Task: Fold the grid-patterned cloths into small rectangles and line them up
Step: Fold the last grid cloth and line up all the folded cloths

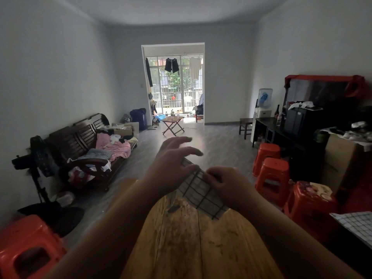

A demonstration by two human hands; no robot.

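Now, from the head camera, we see the cloth (201, 196) lying at the far end of the wooden table (177, 244). Our left hand (173, 164) rests at its far edge, fingers spread and loose, gripping nothing. Our right hand (225, 182) pinches the right edge with curled fingers. We should line up the corners along the grid lines, then press the crease flat. A second cloth (356, 224) lies near right.

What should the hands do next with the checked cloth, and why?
Probably press the cloth flat on the table with the left hand. The right hand pinches the cloth's edge at the table's far end, the left hand's fingers are spread over it, and it does not look neatly folded yet.
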